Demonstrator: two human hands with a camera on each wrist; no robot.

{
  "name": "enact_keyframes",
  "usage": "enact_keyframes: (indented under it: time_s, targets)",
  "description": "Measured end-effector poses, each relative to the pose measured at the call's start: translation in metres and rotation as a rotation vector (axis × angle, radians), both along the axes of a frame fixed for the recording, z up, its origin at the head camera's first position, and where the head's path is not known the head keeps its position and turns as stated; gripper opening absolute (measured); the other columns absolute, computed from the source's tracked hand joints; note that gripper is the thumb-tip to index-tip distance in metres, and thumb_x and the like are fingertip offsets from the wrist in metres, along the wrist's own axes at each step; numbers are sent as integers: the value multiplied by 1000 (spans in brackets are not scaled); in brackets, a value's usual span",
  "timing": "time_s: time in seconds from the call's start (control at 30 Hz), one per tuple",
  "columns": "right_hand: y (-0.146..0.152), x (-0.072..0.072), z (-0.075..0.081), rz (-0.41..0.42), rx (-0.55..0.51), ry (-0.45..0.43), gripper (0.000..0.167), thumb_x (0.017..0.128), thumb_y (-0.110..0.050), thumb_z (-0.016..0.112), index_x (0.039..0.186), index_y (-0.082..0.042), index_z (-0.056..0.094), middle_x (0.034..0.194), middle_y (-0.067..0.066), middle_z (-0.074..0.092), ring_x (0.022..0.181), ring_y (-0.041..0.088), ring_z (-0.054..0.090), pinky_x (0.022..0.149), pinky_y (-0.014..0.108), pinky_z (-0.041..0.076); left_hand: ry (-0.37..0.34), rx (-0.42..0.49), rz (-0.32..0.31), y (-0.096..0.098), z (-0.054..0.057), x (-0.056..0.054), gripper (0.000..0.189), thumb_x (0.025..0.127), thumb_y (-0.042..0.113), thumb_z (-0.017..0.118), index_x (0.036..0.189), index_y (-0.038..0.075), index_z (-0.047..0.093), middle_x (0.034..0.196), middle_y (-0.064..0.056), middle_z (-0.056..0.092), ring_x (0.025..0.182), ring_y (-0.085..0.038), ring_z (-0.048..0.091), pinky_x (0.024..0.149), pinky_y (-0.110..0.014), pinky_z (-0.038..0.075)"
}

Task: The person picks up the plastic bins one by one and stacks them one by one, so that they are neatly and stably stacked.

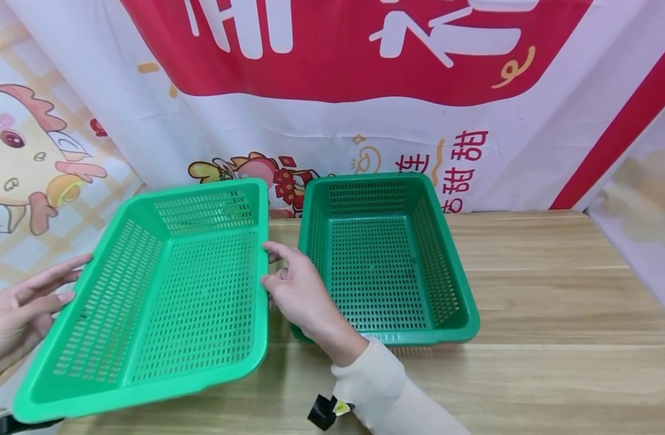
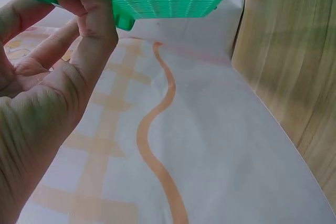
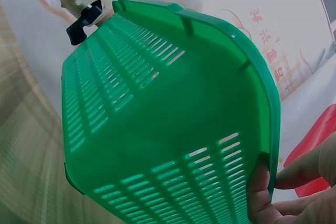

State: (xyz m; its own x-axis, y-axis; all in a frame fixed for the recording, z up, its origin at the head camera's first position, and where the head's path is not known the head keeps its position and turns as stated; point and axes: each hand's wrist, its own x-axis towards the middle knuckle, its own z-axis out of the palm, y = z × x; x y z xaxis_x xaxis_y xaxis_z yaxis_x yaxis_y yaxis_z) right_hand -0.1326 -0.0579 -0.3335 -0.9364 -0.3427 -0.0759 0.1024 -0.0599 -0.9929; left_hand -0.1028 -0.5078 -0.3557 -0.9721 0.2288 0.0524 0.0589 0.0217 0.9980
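Note:
Both hands hold a bright green plastic basket [image 1: 260,329], tilted, above the left part of the table. At its left rim, my left hand [image 1: 25,311] grips the edge; the left wrist view has fingers curled up against the rim from below. My right hand [image 1: 300,290] pinches the right rim, the thumb on one side and fingers on the other in the right wrist view. Nothing lies inside this basket. Just right of it, a darker green basket [image 1: 387,337] of similar shape stands upright on the table, also with nothing in it. My right forearm crosses its front left corner.
The wooden table [image 1: 555,290] runs on to the right of the dark basket. A printed red and white cloth [image 1: 332,115] hangs behind the table's back edge. Patterned cloth [image 1: 33,169] covers the left side, and a pale wall [image 1: 642,223] borders the right.

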Motion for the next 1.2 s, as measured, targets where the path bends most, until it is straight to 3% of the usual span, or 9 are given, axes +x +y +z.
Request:
enact_keyframes:
  time_s: [0.1, 0.3, 0.57, 0.77, 0.97, 1.2]
  targets:
    - [3, 0, 2, -3, -2, 3, 53, 103, 2, 59, 154, -10, 51, 129, 9, 54, 68, 13, 57, 61, 24, 54, 9, -1, -11, 1, 2, -2, 67, 107, -15, 30, 166, 17, 32, 137, 4, 59, 107, -16, 75, 73, -40, 65]
    - [8, 0, 6, 4, -23, 8, 53, 103, 2, 58, 154, -10, 50, 130, 9, 53, 70, 14, 58, 63, 24, 54, 5, 113, -88, 3, 10, -6, 68, 107, -16, 25, 161, 20, 42, 137, 2, 65, 109, -18, 76, 76, -40, 65]
    - [22, 1, 17, -8, -21, 31, 53, 103, 1, 58, 155, -11, 50, 129, 10, 56, 68, 15, 59, 64, 26, 55, 13, 64, -23, 16, 24, -10, 66, 107, -14, 31, 160, 22, 44, 131, 2, 65, 104, -17, 77, 74, -39, 64]
    - [37, 1, 26, -10, -33, 66, 54, 104, 0, 58, 156, -10, 48, 130, 12, 58, 68, 14, 57, 64, 26, 55, 68, 25, 27, 31, 34, -11, 65, 106, -16, 33, 162, 15, 39, 132, -2, 64, 101, -19, 77, 71, -39, 64]
    - [52, 1, 32, -20, -39, 106, 54, 103, 1, 56, 155, -8, 48, 131, 17, 60, 69, 14, 59, 66, 28, 57, 117, 27, -15, 43, 44, -14, 66, 105, -17, 31, 164, 12, 34, 136, -2, 61, 103, -19, 78, 70, -40, 63]
    - [70, 3, 39, -55, 23, 149, 53, 102, -1, 57, 153, -11, 51, 130, 11, 60, 64, 17, 51, 69, 32, 55, 148, 67, -23, 63, 54, -17, 63, 104, -19, 32, 163, 5, 34, 136, -7, 63, 107, -20, 77, 72, -40, 64]
